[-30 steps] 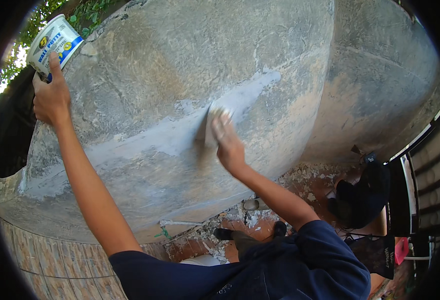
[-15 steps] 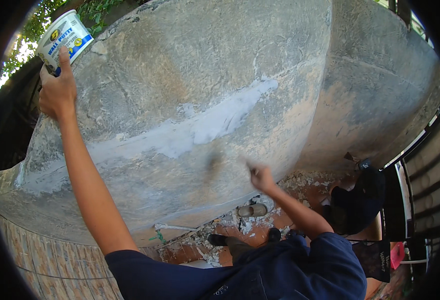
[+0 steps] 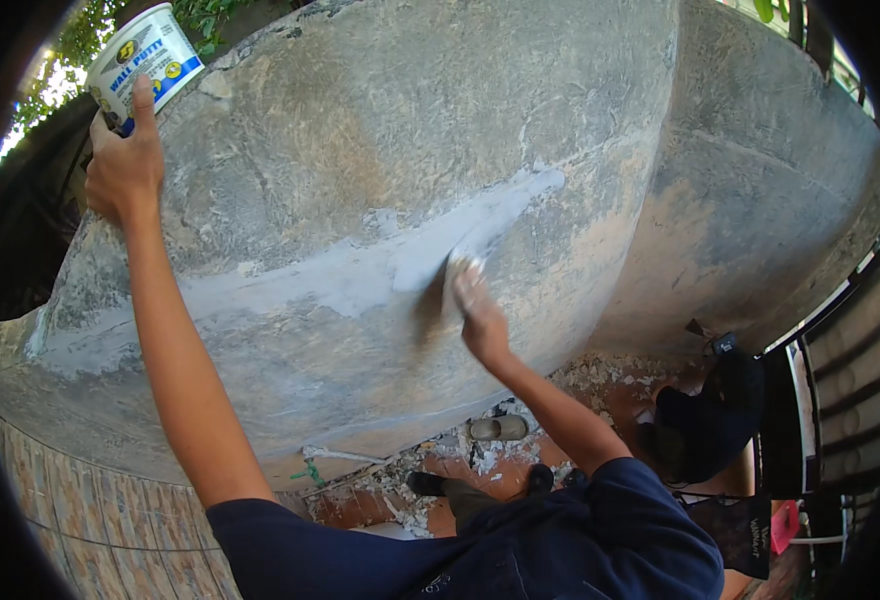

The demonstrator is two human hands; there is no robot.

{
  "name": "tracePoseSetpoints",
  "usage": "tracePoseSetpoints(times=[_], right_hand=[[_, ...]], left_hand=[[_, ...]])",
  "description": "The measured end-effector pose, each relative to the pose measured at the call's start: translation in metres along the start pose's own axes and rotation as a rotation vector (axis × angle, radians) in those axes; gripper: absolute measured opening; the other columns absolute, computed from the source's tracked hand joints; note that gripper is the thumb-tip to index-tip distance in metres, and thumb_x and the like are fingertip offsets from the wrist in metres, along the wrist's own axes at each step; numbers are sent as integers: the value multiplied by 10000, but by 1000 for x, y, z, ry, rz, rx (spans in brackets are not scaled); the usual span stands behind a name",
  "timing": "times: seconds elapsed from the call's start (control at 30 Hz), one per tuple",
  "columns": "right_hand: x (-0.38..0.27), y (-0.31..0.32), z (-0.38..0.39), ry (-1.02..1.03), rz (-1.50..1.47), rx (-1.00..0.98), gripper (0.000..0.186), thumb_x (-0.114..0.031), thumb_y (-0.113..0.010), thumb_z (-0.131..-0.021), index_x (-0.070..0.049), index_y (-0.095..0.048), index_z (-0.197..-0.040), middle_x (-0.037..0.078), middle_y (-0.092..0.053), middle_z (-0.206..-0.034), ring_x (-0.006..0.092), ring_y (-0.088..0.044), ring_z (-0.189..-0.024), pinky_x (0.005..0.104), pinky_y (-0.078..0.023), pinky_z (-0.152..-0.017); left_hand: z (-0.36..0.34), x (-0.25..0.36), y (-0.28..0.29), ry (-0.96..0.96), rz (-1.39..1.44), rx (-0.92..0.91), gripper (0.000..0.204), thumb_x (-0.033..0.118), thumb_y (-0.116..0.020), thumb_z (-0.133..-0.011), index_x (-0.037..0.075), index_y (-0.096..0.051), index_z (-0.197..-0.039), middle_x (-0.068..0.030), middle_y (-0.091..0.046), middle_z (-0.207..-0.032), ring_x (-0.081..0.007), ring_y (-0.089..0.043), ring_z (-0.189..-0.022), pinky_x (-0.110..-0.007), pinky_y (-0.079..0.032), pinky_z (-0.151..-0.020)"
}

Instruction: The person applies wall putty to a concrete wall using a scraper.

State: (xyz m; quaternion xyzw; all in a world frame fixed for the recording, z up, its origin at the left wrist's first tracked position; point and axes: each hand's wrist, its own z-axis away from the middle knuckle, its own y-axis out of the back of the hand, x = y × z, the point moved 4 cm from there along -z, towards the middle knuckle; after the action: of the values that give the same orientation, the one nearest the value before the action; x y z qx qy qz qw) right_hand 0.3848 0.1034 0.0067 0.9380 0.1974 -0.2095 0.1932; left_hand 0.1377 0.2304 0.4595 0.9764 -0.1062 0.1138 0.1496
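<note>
At the upper left, my left hand (image 3: pixel 128 160) is closed around a white and blue putty tub (image 3: pixel 148 68), thumb up along its side, by the top edge of the wall. My right hand (image 3: pixel 482 318) grips a putty knife (image 3: pixel 466 264) at the middle of the wall; its outline is blurred and my fingers hide most of it. The blade end meets the lower edge of a long pale putty streak (image 3: pixel 330 272). This streak runs slantwise across the rough grey concrete wall (image 3: pixel 280 150).
Flakes of debris litter the reddish tiled floor (image 3: pixel 495 487) below, around a sandal (image 3: pixel 499 428) and a white pipe (image 3: pixel 345 455). A person in dark clothes (image 3: pixel 710 405) crouches at the right, near a dark metal gate (image 3: pixel 855 370). The wall bends away at a corner on the right.
My right hand has moved up and left, bringing the putty knife from off the wall onto the putty streak. The left hand still holds the tub, with little shift.
</note>
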Motion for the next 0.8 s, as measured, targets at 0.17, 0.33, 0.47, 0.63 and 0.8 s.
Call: tracePoseSetpoints(times=[0.17, 0.33, 0.47, 0.63, 0.8], right_hand=[[-11, -23, 100, -25, -81, -916, 756, 124, -499, -727, -232, -492, -1394, 74, -493, -1417, 295, -533, -1239, 409, -498, -966], [-23, 29, 117, -1048, -773, -794, 316, 32, -497, -925, 1, -584, -1227, 158, -646, -1166, 196, -612, -1087, 355, -508, -955], [-28, 69, 85, -1394, -1462, -263, 311, -42, -557, -934, 32, -535, -1235, 134, -607, -1197, 258, -604, -1102, 418, -506, -982], [-59, 97, 34, -1260, -1667, -292, 366, -238, -512, -995, 20, -519, -1255, 136, -594, -1218, 257, -591, -1125, 426, -499, -963], [-63, 100, 32, -1255, -1410, -255, 615, -520, -320, -1013, 13, -528, -1238, 118, -627, -1148, 217, -635, -1000, 365, -535, -781]], left_hand=[[4, -1, 6, -3, 12, 0, 1005, 894, -356, -723, 117, -545, -1332, -187, -698, -1033, -376, -657, -1007, -459, -502, -853], [8, -3, 4, -7, 40, -10, 985, 884, -364, -727, 125, -545, -1328, -193, -695, -1041, -378, -654, -1013, -457, -502, -854], [5, 1, -2, 20, 68, -66, 973, 867, -360, -741, 146, -505, -1379, -192, -668, -1131, -392, -615, -1086, -455, -468, -914], [-2, -7, -1, -8, 51, -58, 991, 881, -341, -733, 137, -519, -1362, -193, -669, -1127, -388, -615, -1090, -457, -464, -920], [3, -2, 2, -14, 75, -37, 985, 885, -335, -733, 145, -526, -1353, -198, -673, -1111, -396, -615, -1088, -469, -464, -917]])
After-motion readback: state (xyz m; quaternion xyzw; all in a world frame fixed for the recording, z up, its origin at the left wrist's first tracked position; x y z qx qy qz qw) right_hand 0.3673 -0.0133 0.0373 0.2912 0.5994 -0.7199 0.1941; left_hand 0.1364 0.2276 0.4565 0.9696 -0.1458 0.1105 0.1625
